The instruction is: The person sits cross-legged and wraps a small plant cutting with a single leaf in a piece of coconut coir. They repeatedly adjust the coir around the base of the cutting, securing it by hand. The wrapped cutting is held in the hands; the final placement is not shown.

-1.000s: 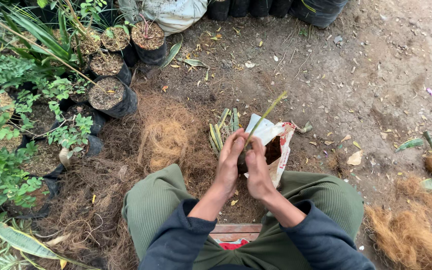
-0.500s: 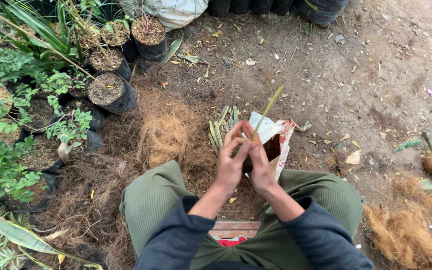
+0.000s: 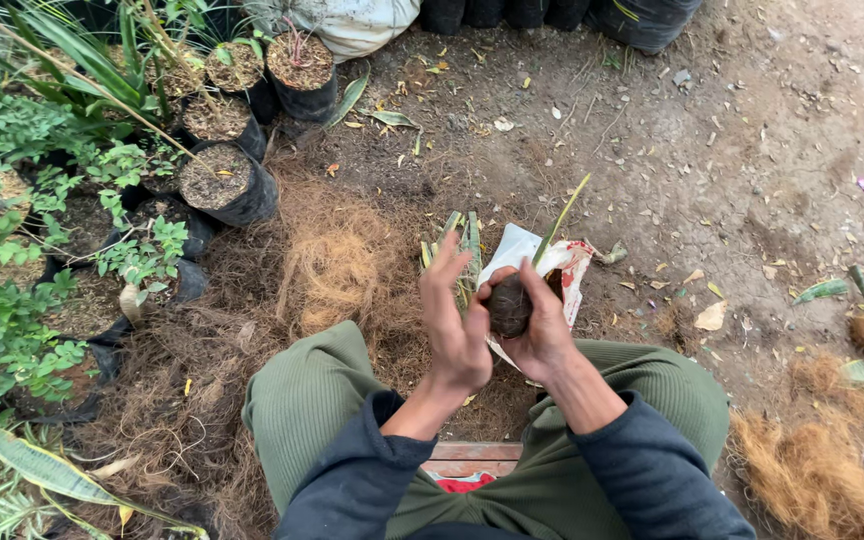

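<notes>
— Head view: our right hand (image 3: 542, 325) has its grip closed around a dark soil ball (image 3: 510, 305) with a green leaf (image 3: 562, 215) sticking up; our left hand (image 3: 455, 320) is open beside it, fingers spread, holding nothing.

— So the ball looks formed but, we judge, not yet wrapped or potted?

— Right. It sits over the white bag (image 3: 517, 250), which seems to hold dark soil. Black pots (image 3: 227, 185) at left are already filled with soil and plants; loose brown fibre (image 3: 337, 265) lies beside us.
</notes>
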